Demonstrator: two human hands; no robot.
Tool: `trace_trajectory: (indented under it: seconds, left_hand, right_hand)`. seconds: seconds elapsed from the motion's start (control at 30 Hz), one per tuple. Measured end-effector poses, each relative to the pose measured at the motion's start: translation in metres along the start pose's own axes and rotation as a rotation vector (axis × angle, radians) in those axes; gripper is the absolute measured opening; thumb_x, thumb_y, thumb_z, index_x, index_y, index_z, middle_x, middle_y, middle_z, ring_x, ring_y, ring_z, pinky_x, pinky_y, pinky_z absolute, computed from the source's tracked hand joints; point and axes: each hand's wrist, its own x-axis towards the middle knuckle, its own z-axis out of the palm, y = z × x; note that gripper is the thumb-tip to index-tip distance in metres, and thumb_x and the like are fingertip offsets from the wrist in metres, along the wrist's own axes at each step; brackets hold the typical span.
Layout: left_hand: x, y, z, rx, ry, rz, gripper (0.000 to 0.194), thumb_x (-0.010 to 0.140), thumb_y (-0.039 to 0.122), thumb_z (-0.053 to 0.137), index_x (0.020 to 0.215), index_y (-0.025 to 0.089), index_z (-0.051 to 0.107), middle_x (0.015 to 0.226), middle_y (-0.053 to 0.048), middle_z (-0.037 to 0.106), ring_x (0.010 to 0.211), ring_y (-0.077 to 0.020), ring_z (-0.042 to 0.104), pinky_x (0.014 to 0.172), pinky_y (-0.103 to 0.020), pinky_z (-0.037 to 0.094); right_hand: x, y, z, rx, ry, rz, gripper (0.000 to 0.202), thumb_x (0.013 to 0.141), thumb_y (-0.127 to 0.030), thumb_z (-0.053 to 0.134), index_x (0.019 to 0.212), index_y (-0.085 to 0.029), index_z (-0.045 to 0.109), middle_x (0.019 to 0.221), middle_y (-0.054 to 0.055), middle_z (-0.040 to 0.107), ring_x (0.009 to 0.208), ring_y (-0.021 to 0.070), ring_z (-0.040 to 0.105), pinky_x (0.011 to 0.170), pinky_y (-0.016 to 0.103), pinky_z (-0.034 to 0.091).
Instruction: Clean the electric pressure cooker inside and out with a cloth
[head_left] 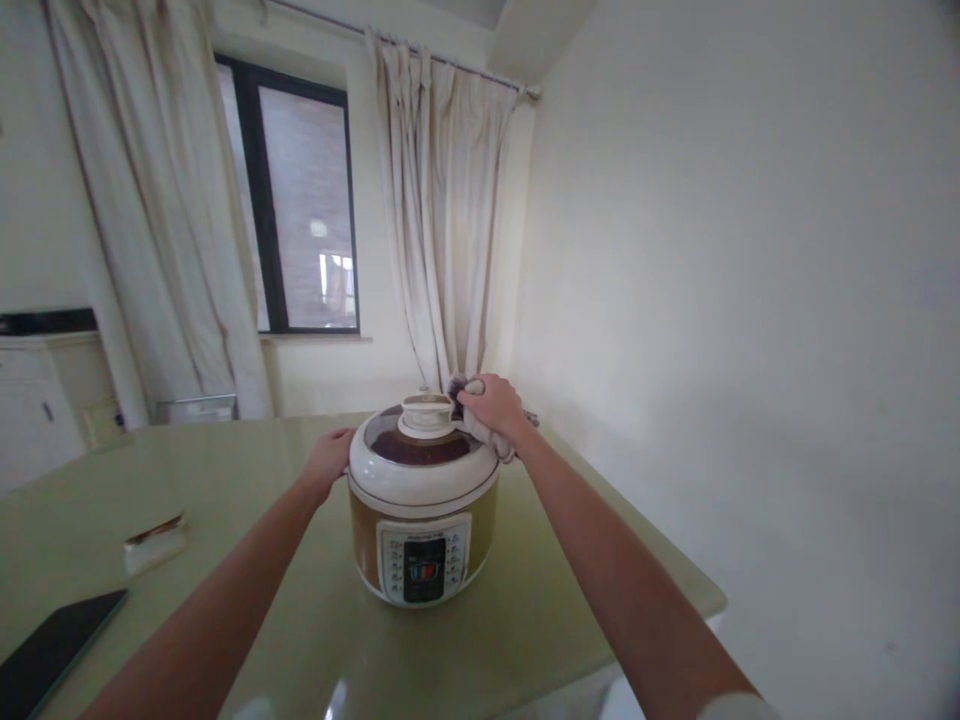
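An electric pressure cooker (426, 560) stands upright on the table, its control panel facing me. Its white-rimmed lid (420, 478) is on, with a raised white handle (426, 412) in the middle. My left hand (328, 462) grips the cooker's left side near the lid's rim; its fingertips are partly hidden. In my right hand (495, 402) is a bunched greyish cloth (491, 440), with my fingers closed round it. The cloth lies against the right part of the lid, beside the handle.
The pale green table (292, 620) reaches toward the curtains (450, 200) and the window. At the left lie a dark flat tablet-like object (60, 650) and a small white-and-brown item (155, 545). The wall (750, 300) runs along the right side.
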Motion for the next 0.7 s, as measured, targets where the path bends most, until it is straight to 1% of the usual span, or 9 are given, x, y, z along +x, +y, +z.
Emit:
trace_trajectory:
  seconds: [0.07, 0.13, 0.17, 0.23, 0.33, 0.43, 0.5, 0.57, 0.7]
  left_hand:
    - [-0.003, 0.003, 0.0, -0.006, 0.015, -0.014, 0.035, 0.069, 0.047, 0.068, 0.086, 0.017, 0.076, 0.086, -0.008, 0.077, 0.071, -0.0182, 0.065, 0.055, -0.024, 0.05]
    - [-0.006, 0.006, 0.001, -0.022, 0.034, -0.034, 0.034, 0.068, 0.045, 0.068, 0.086, 0.017, 0.076, 0.084, -0.007, 0.075, 0.068, -0.0171, 0.063, 0.054, -0.024, 0.048]
    - [-0.008, 0.007, 0.001, -0.029, 0.044, -0.044, 0.034, 0.067, 0.044, 0.068, 0.086, 0.017, 0.076, 0.083, -0.007, 0.074, 0.068, -0.0169, 0.062, 0.053, -0.024, 0.047]
    - [-0.01, 0.009, 0.002, -0.038, 0.055, -0.057, 0.035, 0.066, 0.043, 0.069, 0.089, 0.018, 0.075, 0.082, -0.006, 0.073, 0.067, -0.0166, 0.061, 0.053, -0.023, 0.046]
    - [-0.013, 0.009, 0.003, -0.054, 0.03, -0.055, 0.037, 0.066, 0.043, 0.071, 0.093, 0.018, 0.075, 0.084, -0.006, 0.073, 0.069, -0.0162, 0.061, 0.055, -0.023, 0.047]
    - [-0.014, 0.009, 0.004, -0.079, 0.011, -0.059, 0.035, 0.066, 0.042, 0.071, 0.09, 0.018, 0.074, 0.087, -0.006, 0.074, 0.07, -0.0156, 0.062, 0.057, -0.024, 0.048]
    - [-0.014, 0.01, 0.004, -0.087, 0.019, -0.065, 0.031, 0.066, 0.041, 0.071, 0.087, 0.018, 0.074, 0.087, -0.006, 0.074, 0.069, -0.0156, 0.061, 0.056, -0.023, 0.048]
    - [-0.013, 0.009, 0.004, -0.087, 0.028, -0.061, 0.029, 0.066, 0.04, 0.07, 0.085, 0.019, 0.074, 0.086, -0.006, 0.074, 0.069, -0.0162, 0.061, 0.055, -0.023, 0.047]
    - [-0.008, 0.005, 0.003, -0.075, 0.037, -0.051, 0.033, 0.064, 0.044, 0.072, 0.087, 0.019, 0.075, 0.087, -0.005, 0.075, 0.069, -0.0162, 0.062, 0.054, -0.023, 0.048]
  right_hand:
    - [0.019, 0.0, 0.004, -0.005, -0.081, 0.149, 0.034, 0.082, -0.054, 0.068, 0.099, -0.025, 0.077, 0.101, 0.007, 0.077, 0.097, 0.0274, 0.071, 0.079, 0.033, 0.049]
    - [0.021, 0.002, 0.006, 0.013, -0.064, 0.234, 0.037, 0.086, -0.056, 0.064, 0.104, -0.025, 0.077, 0.106, 0.008, 0.077, 0.1, 0.0275, 0.07, 0.08, 0.033, 0.049]
    - [0.016, 0.004, 0.005, 0.018, -0.032, 0.232, 0.038, 0.089, -0.056, 0.062, 0.106, -0.026, 0.077, 0.109, 0.007, 0.076, 0.101, 0.0271, 0.07, 0.081, 0.033, 0.049]
    - [-0.009, 0.006, 0.002, 0.0, 0.056, 0.148, 0.037, 0.092, -0.055, 0.059, 0.109, -0.026, 0.075, 0.114, 0.007, 0.074, 0.106, 0.026, 0.067, 0.085, 0.033, 0.049]
    - [-0.07, 0.004, -0.006, -0.074, 0.178, -0.038, 0.033, 0.092, -0.049, 0.062, 0.112, -0.025, 0.073, 0.114, 0.008, 0.069, 0.11, 0.0254, 0.062, 0.09, 0.034, 0.049]
    - [-0.127, -0.003, -0.012, -0.118, 0.218, -0.173, 0.027, 0.089, -0.045, 0.067, 0.106, -0.025, 0.073, 0.113, 0.009, 0.065, 0.106, 0.0258, 0.06, 0.087, 0.034, 0.049]
    - [-0.142, -0.007, -0.014, -0.138, 0.206, -0.242, 0.026, 0.086, -0.045, 0.07, 0.103, -0.026, 0.073, 0.114, 0.009, 0.065, 0.107, 0.0262, 0.059, 0.085, 0.033, 0.049]
    - [-0.13, -0.009, -0.013, -0.138, 0.189, -0.239, 0.025, 0.086, -0.046, 0.069, 0.101, -0.026, 0.073, 0.112, 0.008, 0.066, 0.106, 0.0256, 0.061, 0.084, 0.033, 0.05]
    - [-0.056, -0.007, -0.004, -0.103, 0.131, 0.014, 0.03, 0.089, -0.052, 0.062, 0.099, -0.026, 0.075, 0.103, 0.007, 0.073, 0.098, 0.024, 0.067, 0.081, 0.031, 0.05]
